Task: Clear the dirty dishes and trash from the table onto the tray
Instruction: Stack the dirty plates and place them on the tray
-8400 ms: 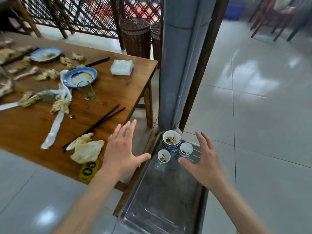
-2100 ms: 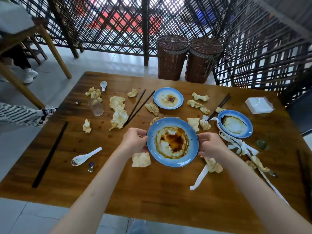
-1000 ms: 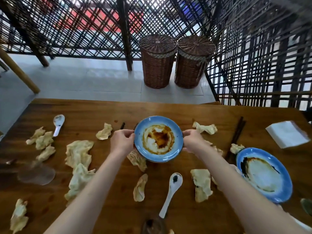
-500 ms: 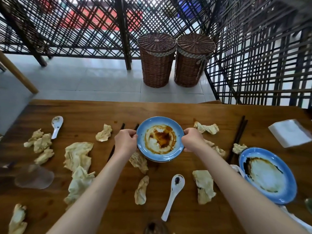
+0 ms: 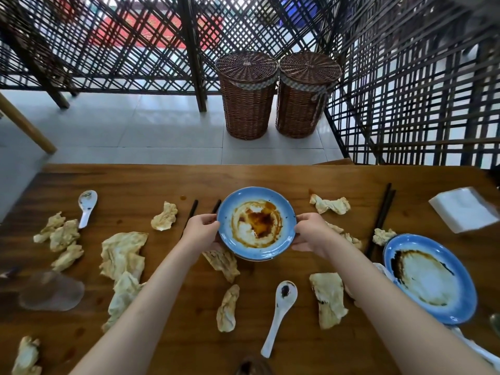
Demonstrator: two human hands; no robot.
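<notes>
Holding a sauce-stained blue plate (image 5: 256, 223) by its opposite edges, the left hand (image 5: 201, 230) curls its fingers round the left rim and the right hand (image 5: 311, 231) does the same on the right rim. The plate sits toward the far middle of the wooden table (image 5: 167, 182); a second rim seems to show just under its near edge, so it may rest on another plate, though I cannot tell for sure.

The step in hand looks like gathering plates for the tray, which is out of sight. To do it well, keep the plate level so the brown sauce stays pooled in the middle, and keep thumbs on the rim rather than in the smear. A second dirty plate (image 5: 430, 277) lies near the right edge and is the likely next one to stack. Dark chopsticks (image 5: 190, 215) lie just left of the held plate, partly under the left hand, and crumpled napkins (image 5: 123, 253) are scattered all round, one (image 5: 221, 262) just beside the plate's near edge; lift straight up to avoid dragging them. A white spoon (image 5: 278, 315) lies nearer, between the forearms, well clear of the plate.
</notes>
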